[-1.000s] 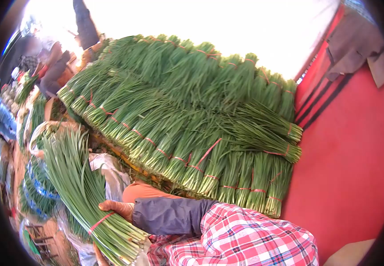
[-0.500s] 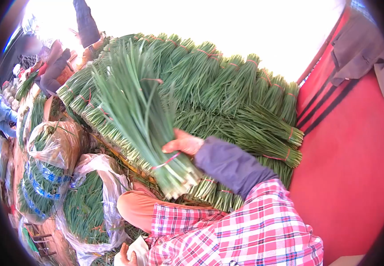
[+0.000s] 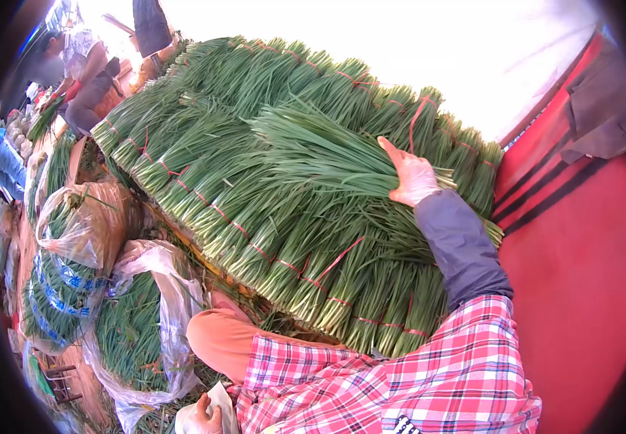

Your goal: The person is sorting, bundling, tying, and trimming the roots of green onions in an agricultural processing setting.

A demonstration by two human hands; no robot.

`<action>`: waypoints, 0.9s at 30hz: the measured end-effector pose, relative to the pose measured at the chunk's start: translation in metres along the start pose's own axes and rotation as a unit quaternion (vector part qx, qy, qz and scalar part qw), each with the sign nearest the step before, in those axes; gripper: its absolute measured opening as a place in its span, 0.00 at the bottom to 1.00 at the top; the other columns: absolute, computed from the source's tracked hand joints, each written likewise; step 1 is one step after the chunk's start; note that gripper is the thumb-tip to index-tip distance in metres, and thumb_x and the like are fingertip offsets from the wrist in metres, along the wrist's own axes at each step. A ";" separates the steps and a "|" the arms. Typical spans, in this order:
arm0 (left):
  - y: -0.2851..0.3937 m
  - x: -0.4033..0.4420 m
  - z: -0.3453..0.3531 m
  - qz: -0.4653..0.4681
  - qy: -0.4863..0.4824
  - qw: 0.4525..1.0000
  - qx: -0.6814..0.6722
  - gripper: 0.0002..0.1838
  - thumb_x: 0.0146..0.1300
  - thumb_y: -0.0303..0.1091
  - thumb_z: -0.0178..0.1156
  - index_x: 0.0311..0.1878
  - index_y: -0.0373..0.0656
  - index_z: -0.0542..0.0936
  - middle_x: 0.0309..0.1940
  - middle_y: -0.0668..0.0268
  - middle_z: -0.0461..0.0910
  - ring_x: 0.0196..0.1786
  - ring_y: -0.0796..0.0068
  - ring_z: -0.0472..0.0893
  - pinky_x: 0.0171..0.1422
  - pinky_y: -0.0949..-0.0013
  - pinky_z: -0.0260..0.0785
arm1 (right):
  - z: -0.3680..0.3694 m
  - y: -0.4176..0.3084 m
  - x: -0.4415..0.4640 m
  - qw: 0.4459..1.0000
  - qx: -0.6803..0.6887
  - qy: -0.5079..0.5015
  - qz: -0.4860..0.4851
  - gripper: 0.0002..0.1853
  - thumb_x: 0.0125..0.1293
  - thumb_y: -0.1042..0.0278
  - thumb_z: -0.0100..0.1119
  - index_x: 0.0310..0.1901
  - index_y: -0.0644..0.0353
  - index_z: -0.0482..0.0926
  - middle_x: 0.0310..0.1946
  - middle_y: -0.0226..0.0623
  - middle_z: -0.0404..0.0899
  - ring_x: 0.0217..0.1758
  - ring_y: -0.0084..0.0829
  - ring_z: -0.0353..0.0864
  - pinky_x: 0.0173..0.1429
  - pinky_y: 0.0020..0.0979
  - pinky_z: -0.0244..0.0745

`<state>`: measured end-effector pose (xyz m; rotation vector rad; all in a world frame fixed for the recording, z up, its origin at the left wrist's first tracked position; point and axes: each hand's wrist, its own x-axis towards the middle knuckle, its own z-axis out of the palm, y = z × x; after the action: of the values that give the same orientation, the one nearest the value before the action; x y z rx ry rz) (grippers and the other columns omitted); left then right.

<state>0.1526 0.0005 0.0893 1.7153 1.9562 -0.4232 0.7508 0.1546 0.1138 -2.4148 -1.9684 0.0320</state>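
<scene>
Green leafy bunches tied with red bands are laid in rows in a large pile (image 3: 255, 166). Near the pile's upper right, my right hand (image 3: 412, 176) grips one bunch of long green leaves (image 3: 327, 152) close to its cut ends. That bunch lies on the others, its leaf tips pointing left. Low in the view, my left hand (image 3: 208, 418) is beside my bent knee, its fingers loosely curled and a little apart, next to a white cloth-like piece (image 3: 222, 401). Part of this hand is cut off by the lower edge.
Plastic bags of greens (image 3: 85, 231) (image 3: 175, 318) stand at the left. A red surface (image 3: 573, 275) with dark straps and a brown cloth (image 3: 606, 101) is on the right. At the upper left, another person (image 3: 85, 58) bends over greens. A small stool (image 3: 60, 380) sits lower left.
The bunch has moved from low left, up over the pile and rightward, and now lies down in my right hand's grip. My left hand, earlier beneath the bunch, is now apart from it.
</scene>
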 end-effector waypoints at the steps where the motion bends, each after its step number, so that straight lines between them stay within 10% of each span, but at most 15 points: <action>1: -0.004 0.003 0.007 -0.005 -0.001 1.000 -0.014 0.24 0.60 0.44 0.55 0.58 0.46 0.73 0.46 0.54 0.80 0.49 0.56 0.79 0.52 0.62 0.69 | 0.010 0.016 0.000 1.000 -0.020 0.009 -0.008 0.58 0.40 0.64 0.68 0.71 0.40 0.39 0.57 0.43 0.69 0.59 0.41 0.70 0.62 0.45 0.63; 7: -0.049 0.025 0.053 -0.010 -0.020 0.993 -0.113 0.25 0.61 0.42 0.55 0.61 0.44 0.70 0.50 0.52 0.77 0.53 0.59 0.76 0.55 0.65 0.66 | 0.122 0.046 -0.037 0.963 0.068 -0.143 0.219 0.48 0.44 0.67 0.64 0.69 0.49 0.50 0.65 0.50 0.60 0.66 0.45 0.62 0.69 0.36 0.57; 13: -0.035 0.023 0.045 -0.012 -0.041 0.990 -0.136 0.25 0.63 0.40 0.53 0.63 0.44 0.68 0.52 0.51 0.76 0.53 0.60 0.76 0.55 0.65 0.66 | 0.228 -0.019 -0.119 0.920 0.335 -0.171 0.110 0.36 0.54 0.70 0.56 0.66 0.55 0.58 0.62 0.49 0.65 0.63 0.45 0.66 0.67 0.34 0.61; 21: -0.018 -0.005 0.015 0.039 0.074 0.996 -0.021 0.21 0.60 0.39 0.56 0.55 0.41 0.75 0.41 0.53 0.80 0.46 0.57 0.78 0.51 0.65 0.68 | 0.207 -0.086 -0.143 0.881 0.316 -0.347 0.061 0.21 0.59 0.50 0.53 0.46 0.56 0.80 0.40 0.45 0.81 0.45 0.42 0.80 0.50 0.37 0.72; 27: -0.036 -0.047 0.012 -0.015 0.256 0.949 -0.186 0.21 0.60 0.34 0.58 0.56 0.37 0.74 0.49 0.54 0.78 0.52 0.63 0.76 0.57 0.66 0.66 | 0.201 -0.148 -0.173 0.854 0.314 -0.415 0.013 0.24 0.59 0.43 0.48 0.35 0.56 0.84 0.23 0.39 0.82 0.32 0.37 0.82 0.41 0.37 0.75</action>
<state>0.1225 -0.0504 0.1017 1.6506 2.2286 0.4087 0.5643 0.0163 -0.0824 -2.0907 -1.6778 1.6682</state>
